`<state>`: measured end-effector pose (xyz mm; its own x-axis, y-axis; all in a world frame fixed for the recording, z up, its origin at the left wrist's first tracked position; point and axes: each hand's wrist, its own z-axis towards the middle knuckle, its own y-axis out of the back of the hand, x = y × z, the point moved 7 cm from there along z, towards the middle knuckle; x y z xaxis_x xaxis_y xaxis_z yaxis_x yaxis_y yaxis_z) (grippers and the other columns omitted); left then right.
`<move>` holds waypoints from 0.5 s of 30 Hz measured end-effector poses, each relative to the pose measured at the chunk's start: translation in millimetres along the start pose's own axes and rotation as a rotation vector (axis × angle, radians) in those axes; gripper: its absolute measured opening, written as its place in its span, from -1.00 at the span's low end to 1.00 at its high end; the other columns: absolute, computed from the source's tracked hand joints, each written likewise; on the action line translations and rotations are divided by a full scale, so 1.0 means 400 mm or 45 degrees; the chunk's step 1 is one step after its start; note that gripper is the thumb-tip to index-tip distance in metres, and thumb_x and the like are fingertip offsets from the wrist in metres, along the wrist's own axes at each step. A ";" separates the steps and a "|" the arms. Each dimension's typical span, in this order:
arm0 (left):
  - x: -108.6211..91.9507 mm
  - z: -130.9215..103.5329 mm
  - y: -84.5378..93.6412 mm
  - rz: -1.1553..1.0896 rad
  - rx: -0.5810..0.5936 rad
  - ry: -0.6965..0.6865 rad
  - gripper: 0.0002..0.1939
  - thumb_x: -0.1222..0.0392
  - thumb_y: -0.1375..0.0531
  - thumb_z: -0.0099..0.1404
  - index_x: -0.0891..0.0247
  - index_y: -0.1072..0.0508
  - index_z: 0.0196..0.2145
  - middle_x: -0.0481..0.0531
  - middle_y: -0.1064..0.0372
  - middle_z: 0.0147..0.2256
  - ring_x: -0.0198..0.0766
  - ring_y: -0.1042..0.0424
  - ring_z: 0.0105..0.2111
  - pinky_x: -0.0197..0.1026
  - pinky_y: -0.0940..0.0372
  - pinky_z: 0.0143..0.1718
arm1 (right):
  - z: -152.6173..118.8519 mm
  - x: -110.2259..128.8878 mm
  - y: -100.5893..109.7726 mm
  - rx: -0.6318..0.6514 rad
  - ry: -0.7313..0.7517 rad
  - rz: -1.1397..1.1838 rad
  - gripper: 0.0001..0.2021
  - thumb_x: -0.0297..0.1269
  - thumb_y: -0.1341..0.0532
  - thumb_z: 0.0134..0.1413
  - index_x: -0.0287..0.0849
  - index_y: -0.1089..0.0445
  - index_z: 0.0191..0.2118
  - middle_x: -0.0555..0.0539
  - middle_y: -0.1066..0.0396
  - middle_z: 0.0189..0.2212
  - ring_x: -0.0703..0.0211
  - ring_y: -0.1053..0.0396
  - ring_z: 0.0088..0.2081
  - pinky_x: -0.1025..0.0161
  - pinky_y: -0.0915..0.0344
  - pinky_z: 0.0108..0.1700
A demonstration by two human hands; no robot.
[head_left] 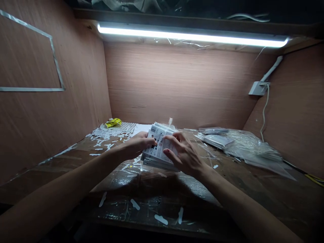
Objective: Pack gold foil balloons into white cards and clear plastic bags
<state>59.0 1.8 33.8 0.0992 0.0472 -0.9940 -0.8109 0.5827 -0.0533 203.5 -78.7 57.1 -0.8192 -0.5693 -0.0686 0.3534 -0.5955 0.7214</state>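
A stack of printed cards (160, 156), with a barcode and small black print on the top one, is held tilted above the middle of the table. My left hand (138, 145) grips the stack's left side, thumb on top and fingers hidden beneath. Over its right side lies my right hand (186, 153), with thumb and fingers apart and the fingertips at the printed face. Whether the right hand also bears some of the stack's weight I cannot tell. Just behind the stack, a small pale tab (170, 120) sticks up.
White paper cut-outs (101, 141) litter the table's left side, near a yellow label roll (113, 123). At right lie stacked flat packs (215, 138) and clear plastic bags (253, 145). Several white slips (161, 219) lie along the front edge. A tube light (192, 35) hangs above.
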 end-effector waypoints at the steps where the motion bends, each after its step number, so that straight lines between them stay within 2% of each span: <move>1: -0.008 -0.004 -0.006 0.025 0.030 -0.013 -0.90 0.31 -0.32 0.03 0.35 -0.56 -0.42 0.09 -0.48 -0.48 -0.27 -0.42 -0.52 -0.28 -0.29 -0.48 | 0.003 -0.020 0.008 -0.031 -0.015 -0.034 -0.48 0.16 0.02 0.38 0.07 -0.29 0.28 -0.20 -0.26 0.14 -0.06 -0.30 0.00 0.00 -0.34 -0.04; 4: -0.033 -0.020 -0.023 0.120 0.084 -0.037 -0.89 0.28 -0.33 0.03 0.33 -0.57 -0.41 0.11 -0.50 -0.44 -0.25 -0.44 -0.48 -0.26 -0.30 -0.44 | 0.005 -0.102 0.017 -0.042 -0.065 -0.156 -0.51 0.14 0.03 0.40 0.25 -0.21 0.34 -0.13 -0.09 0.35 -0.19 -0.19 0.19 -0.12 -0.29 0.06; 5: -0.042 -0.026 -0.026 0.159 0.090 -0.033 -0.89 0.27 -0.33 0.03 0.32 -0.57 -0.41 0.12 -0.50 -0.44 -0.23 -0.44 -0.48 -0.25 -0.30 -0.44 | 0.003 -0.142 0.016 -0.026 -0.126 -0.164 -0.52 0.12 0.05 0.41 0.23 -0.25 0.33 -0.13 -0.12 0.35 -0.21 -0.19 0.21 -0.15 -0.30 0.05; 6: -0.050 -0.031 -0.027 0.199 0.090 -0.024 -0.89 0.27 -0.33 0.03 0.31 -0.57 -0.41 0.12 -0.50 -0.44 -0.22 -0.44 -0.49 -0.24 -0.30 -0.45 | -0.002 -0.189 0.018 -0.020 -0.226 -0.167 -0.52 0.08 0.08 0.43 0.16 -0.34 0.27 -0.16 -0.21 0.31 -0.23 -0.20 0.21 -0.19 -0.30 0.05; 8: -0.069 -0.042 -0.025 0.278 0.087 -0.012 -0.90 0.26 -0.33 0.03 0.30 -0.57 -0.42 0.11 -0.49 -0.45 -0.20 -0.45 -0.49 -0.24 -0.29 -0.48 | -0.020 -0.282 0.021 0.033 -0.485 -0.185 -0.50 0.04 0.06 0.43 -0.02 -0.61 -0.05 -0.26 -0.43 0.10 -0.30 -0.28 0.16 -0.27 -0.30 0.03; 9: -0.080 -0.047 -0.025 0.317 0.088 -0.010 -0.89 0.26 -0.32 0.04 0.29 -0.57 -0.41 0.11 -0.49 -0.44 -0.20 -0.45 -0.49 -0.24 -0.29 -0.49 | -0.030 -0.318 0.025 0.069 -0.602 -0.203 -0.51 0.03 0.00 0.39 -0.09 -0.64 -0.18 -0.30 -0.48 0.01 -0.35 -0.31 0.13 -0.31 -0.30 0.02; 10: -0.092 -0.052 -0.025 0.358 0.093 -0.008 -0.89 0.25 -0.32 0.04 0.28 -0.58 -0.40 0.11 -0.49 -0.44 -0.20 -0.44 -0.50 -0.25 -0.27 -0.50 | -0.036 -0.338 0.039 0.050 -0.674 -0.207 -0.56 0.00 -0.08 0.35 -0.15 -0.64 -0.19 -0.34 -0.50 -0.04 -0.37 -0.33 0.12 -0.34 -0.30 0.04; 11: -0.102 -0.055 -0.027 0.400 0.100 0.002 -0.90 0.25 -0.32 0.05 0.28 -0.58 -0.40 0.10 -0.49 -0.45 -0.21 -0.43 -0.52 -0.26 -0.25 -0.52 | -0.036 -0.341 0.057 -0.012 -0.683 -0.177 -0.61 -0.03 -0.14 0.32 -0.19 -0.63 -0.11 -0.37 -0.50 -0.01 -0.37 -0.33 0.15 -0.33 -0.30 0.07; 13: -0.120 -0.060 -0.036 0.469 0.141 0.034 -0.92 0.24 -0.32 0.07 0.27 -0.57 -0.42 0.08 -0.47 -0.48 -0.23 -0.41 -0.54 -0.27 -0.23 -0.54 | -0.022 -0.301 0.098 -0.195 -0.540 0.019 -0.55 -0.10 -0.18 0.31 -0.19 -0.44 0.20 -0.35 -0.36 0.21 -0.28 -0.27 0.25 -0.24 -0.32 0.15; 15: -0.135 -0.060 -0.050 0.501 0.199 0.059 -0.93 0.24 -0.32 0.08 0.26 -0.57 -0.42 0.07 -0.48 -0.47 -0.22 -0.42 -0.53 -0.27 -0.24 -0.53 | 0.000 -0.234 0.110 -0.225 -0.308 0.354 -0.45 -0.09 -0.20 0.31 -0.01 -0.24 0.36 -0.20 -0.20 0.36 -0.14 -0.30 0.26 -0.11 -0.40 0.12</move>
<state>56.2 -31.9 86.3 -0.2293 0.2561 -0.9391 -0.6843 0.6437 0.3426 295.6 -51.6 95.3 -0.7567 -0.5852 0.2914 0.6312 -0.5379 0.5588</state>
